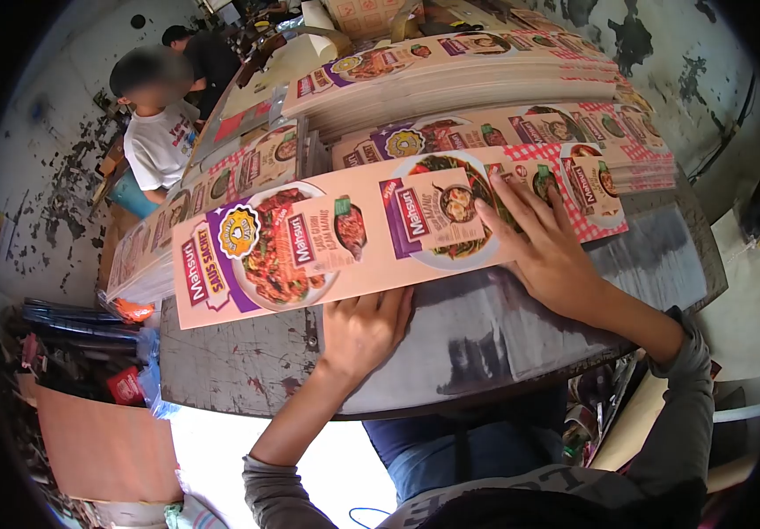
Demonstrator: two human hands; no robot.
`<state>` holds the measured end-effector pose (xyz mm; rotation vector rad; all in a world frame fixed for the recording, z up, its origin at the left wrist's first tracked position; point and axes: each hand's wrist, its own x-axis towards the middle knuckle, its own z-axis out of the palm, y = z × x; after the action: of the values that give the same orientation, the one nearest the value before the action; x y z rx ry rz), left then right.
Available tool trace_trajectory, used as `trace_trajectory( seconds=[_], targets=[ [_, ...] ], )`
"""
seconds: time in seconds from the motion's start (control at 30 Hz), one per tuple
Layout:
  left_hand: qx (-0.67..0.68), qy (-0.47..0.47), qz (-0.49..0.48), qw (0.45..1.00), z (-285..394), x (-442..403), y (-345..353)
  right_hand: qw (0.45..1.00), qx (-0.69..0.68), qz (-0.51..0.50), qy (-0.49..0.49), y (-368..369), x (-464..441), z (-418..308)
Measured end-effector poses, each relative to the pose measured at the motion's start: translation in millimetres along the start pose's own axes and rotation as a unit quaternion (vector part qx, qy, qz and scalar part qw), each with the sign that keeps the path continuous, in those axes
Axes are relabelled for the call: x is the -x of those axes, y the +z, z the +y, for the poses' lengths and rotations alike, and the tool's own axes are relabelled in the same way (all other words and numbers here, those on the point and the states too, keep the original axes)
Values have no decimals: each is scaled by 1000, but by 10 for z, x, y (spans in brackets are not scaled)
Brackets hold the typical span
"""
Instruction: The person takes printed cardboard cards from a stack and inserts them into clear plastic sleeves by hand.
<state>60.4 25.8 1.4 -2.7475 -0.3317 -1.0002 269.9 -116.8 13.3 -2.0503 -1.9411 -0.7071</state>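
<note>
A long printed cardboard strip with food pictures and "Mahsun" labels lies slanted across the near part of the grey table. My left hand reaches under its lower edge, the fingertips hidden beneath the strip. On the strip's right part rests my right hand, palm down with fingers spread over the printed face. Just behind the strip are stacks of similar printed sheets, a tall one farther back and a lower one at the right.
More printed sheets are stacked on the table's left side. The worn table edge curves in front of my body. Two people stand at the back left, one in a white shirt. Plastic-wrapped items and a brown board are at lower left.
</note>
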Motion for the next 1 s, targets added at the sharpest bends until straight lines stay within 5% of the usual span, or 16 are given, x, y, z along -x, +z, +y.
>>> trace_trajectory(
  seconds=[0.07, 0.27, 0.4, 0.47, 0.53, 0.63, 0.73, 0.8, 0.87, 1.0],
  targets=[
    [20, -1, 7, 1000, -13, 9, 29, 991, -119, -56, -8, -54, 0, 12],
    [61, -29, -47, 997, -30, 49, 44, 990, -132, -28, -34, -112, -340, 198],
    [119, -72, -72, 988, -61, 34, 83, 979, -196, -60, -4, -56, -578, 319],
    [142, -83, -74, 984, -78, 35, 97, 969, -189, -134, 85, -253, -760, 279],
    [171, -113, -93, 974, -86, 35, 99, 977, -175, -99, 67, -257, -858, 347],
    [165, -108, -97, 976, -88, 16, 89, 969, -207, -135, 6, -341, -1061, 404],
    [81, -43, -58, 994, -69, -13, 6, 962, -224, -148, 47, -492, -1204, 286],
    [99, -25, -78, 992, -72, -15, -14, 972, -212, -98, 28, -451, -1293, 238],
    [180, 23, -88, 979, -62, 11, -28, 962, -259, 84, -6, -318, -1392, 186],
    [153, 148, -42, 976, -58, 34, -107, 937, -317, 151, -8, -327, -1621, 16]
  ],
)
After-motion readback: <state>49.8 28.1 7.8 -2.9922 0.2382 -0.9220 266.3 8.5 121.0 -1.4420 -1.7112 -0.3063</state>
